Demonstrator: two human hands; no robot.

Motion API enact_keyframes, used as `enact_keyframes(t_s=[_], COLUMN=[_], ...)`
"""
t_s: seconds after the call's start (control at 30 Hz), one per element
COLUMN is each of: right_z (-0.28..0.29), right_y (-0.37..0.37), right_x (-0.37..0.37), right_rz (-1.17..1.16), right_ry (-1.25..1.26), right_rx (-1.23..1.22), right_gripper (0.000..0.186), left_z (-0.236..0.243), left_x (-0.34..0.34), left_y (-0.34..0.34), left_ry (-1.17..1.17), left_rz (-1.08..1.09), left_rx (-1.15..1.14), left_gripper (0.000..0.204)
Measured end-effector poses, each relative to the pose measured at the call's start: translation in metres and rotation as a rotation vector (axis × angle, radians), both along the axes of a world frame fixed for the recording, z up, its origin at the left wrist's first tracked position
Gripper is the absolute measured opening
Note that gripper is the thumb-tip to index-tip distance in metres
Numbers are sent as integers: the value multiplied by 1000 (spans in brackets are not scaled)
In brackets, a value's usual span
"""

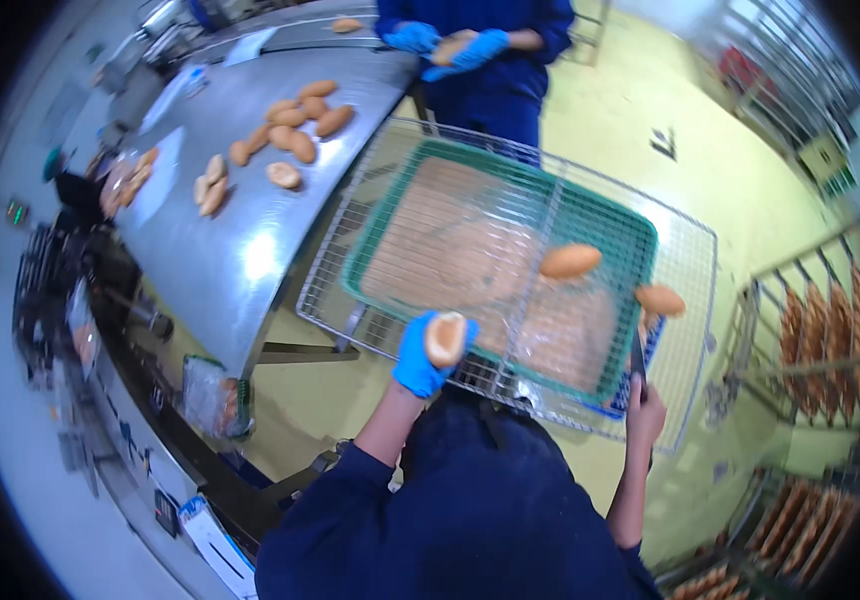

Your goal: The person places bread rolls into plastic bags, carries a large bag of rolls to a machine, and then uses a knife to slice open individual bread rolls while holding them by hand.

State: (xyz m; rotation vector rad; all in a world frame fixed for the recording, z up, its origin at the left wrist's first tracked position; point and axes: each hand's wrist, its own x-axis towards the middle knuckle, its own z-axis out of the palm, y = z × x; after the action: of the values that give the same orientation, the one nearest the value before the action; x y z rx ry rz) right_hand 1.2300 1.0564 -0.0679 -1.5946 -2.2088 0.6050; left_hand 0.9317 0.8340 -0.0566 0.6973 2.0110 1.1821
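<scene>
My left hand [416,362], in a blue glove, grips a bread roll [446,340] whose pale, hollowed or cut side faces up. My bare right hand [646,412] is closed around the handle of a knife [638,358], its dark blade pointing away from me, by the right edge of the green tray. That green tray [640,225] holds a smooth light brown mass, partly seen through glare. One whole roll [570,261] lies at the tray's right part. A second roll [660,300] rests at its right edge, just beyond the knife.
Beneath the tray is a wire rack [700,250]. On the steel table [220,230] at left lie several rolls [290,115], some cut open. Opposite me, a co-worker's blue-gloved hands [470,48] hold a roll. Racks of long breads [825,345] stand at right.
</scene>
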Motion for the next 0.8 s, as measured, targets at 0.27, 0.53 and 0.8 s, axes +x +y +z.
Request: enact_keyframes(t_s=[0.27, 0.53, 0.8], right_z=[-17, -27, -10], right_y=[-19, -44, -92], right_x=[-13, 22, 140], right_rz=[-60, -192, -641], right_ry=[204, 258, 238], right_rx=[-287, -268, -326], right_gripper=[44, 40, 41], left_z=[141, -7, -51], left_x=[-137, 28, 159], left_y=[-45, 133, 335], left_ry=[-623, -411, 1256], left_rz=[570, -101, -666], left_rx=[1419, 219, 236], left_gripper=[55, 37, 63])
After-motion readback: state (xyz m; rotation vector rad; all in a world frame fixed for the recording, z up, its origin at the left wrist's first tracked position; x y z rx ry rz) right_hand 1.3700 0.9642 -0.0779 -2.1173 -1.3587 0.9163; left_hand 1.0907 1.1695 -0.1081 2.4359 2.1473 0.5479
